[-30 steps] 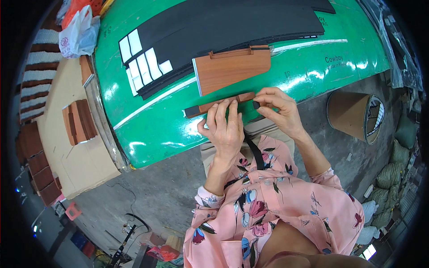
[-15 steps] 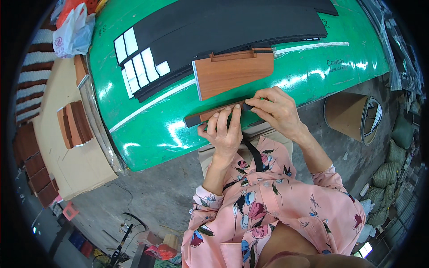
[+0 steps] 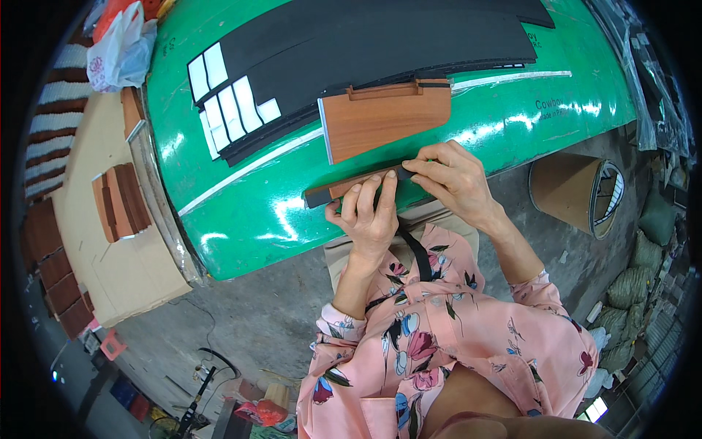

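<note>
Head view: at the near edge of a green tabletop (image 3: 248, 219), the left hand (image 3: 369, 219) and right hand (image 3: 453, 179) close their fingers on a narrow black strip (image 3: 322, 195) backed with wood, just below a brown wooden panel (image 3: 384, 121) and long black sheets (image 3: 380, 44).

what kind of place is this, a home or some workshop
Likely a small workshop: a green worktable carries long black strips, cut brown pieces are stacked on cardboard, and a fibre drum stands on bare concrete.
</note>
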A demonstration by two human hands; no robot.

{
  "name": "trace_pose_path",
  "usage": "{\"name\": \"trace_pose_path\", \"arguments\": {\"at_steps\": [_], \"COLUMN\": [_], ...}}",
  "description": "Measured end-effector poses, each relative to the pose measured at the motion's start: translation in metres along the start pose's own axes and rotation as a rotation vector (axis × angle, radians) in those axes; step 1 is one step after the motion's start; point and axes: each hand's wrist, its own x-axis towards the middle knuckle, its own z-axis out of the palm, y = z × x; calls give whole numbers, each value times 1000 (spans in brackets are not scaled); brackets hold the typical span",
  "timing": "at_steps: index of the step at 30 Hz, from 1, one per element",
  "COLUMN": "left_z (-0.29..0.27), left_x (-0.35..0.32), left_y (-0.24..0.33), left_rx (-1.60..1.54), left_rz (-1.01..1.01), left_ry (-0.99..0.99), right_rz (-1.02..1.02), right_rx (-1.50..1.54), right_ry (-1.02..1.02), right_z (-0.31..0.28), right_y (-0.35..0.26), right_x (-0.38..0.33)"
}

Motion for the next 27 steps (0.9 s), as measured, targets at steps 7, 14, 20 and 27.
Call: {"name": "trace_pose_path", "arguments": {"at_steps": [7,14,20,27], "left_z": [-8,-27,-67,-84], "left_x": [5,-6,17,59], "left_y": [0,-13,-59,-178], "left_rx": [-16,-179,-131,100], "left_rz": [-8,-12,-148,-501], "left_ry": [-33,-48,121,135], "right_rz": [0,66,200,260], "right_rx": [86,353,674,690], "right_ry": [20,-16,-30,-6], "right_z": [-6,-29,-26,-23], "right_y": [-4,-19,-18,-16], "right_x": [3,39,59,54]}}
